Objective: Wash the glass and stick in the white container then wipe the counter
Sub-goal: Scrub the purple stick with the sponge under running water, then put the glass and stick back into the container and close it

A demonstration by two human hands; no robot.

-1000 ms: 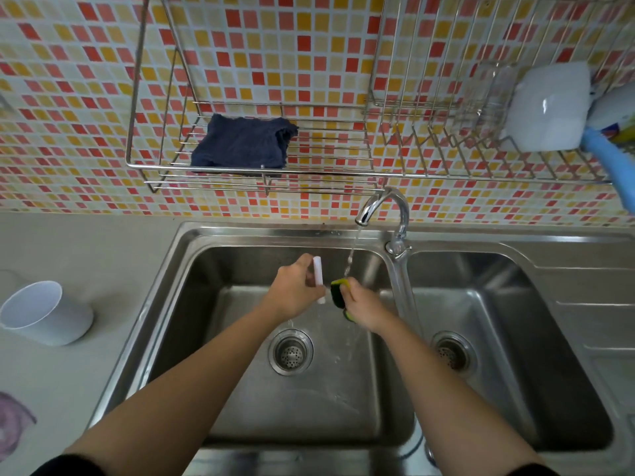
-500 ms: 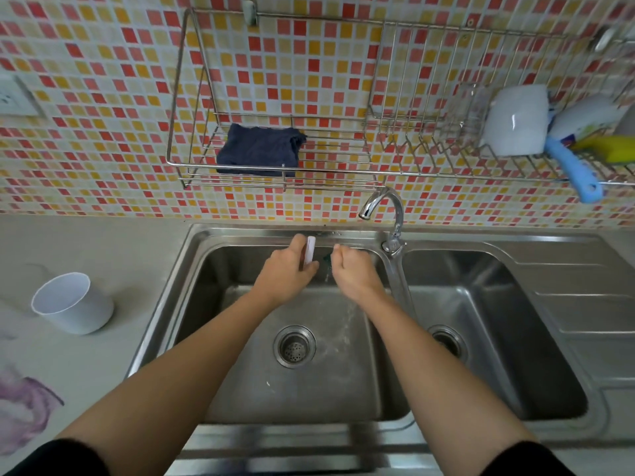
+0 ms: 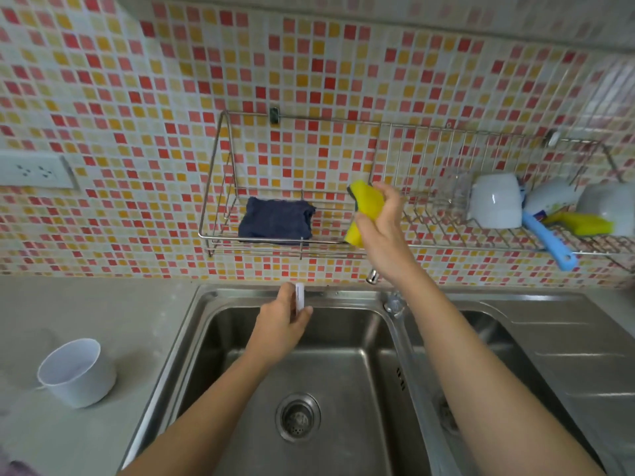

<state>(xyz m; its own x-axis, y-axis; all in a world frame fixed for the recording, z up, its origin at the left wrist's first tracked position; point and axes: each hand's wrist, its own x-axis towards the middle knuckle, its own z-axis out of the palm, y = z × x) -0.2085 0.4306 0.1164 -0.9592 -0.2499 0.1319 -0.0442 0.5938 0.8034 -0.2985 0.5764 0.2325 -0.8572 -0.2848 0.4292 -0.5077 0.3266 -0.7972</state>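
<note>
My left hand [image 3: 280,326] holds a short white stick [image 3: 299,296] upright over the back of the left sink basin [image 3: 240,365]. My right hand [image 3: 383,219] is raised in front of the wire wall rack [image 3: 220,173] and grips a yellow sponge [image 3: 365,209] with a dark scouring side. The white container [image 3: 77,372] stands open on the grey counter [image 3: 103,310] left of the sink. A clear glass [image 3: 455,188] lies in the rack's right part, hard to make out.
A dark blue cloth [image 3: 276,219] lies in the rack's left part. White cups [image 3: 494,201], a blue brush handle [image 3: 548,243] and another yellow sponge [image 3: 584,223] sit at its right end. The tap [image 3: 372,276] is partly hidden by my right forearm. A wall socket [image 3: 34,170] is at left.
My right hand has lifted the sponge out of the sink up to the rack. My left hand stays over the basin with the stick. The view has tilted upward.
</note>
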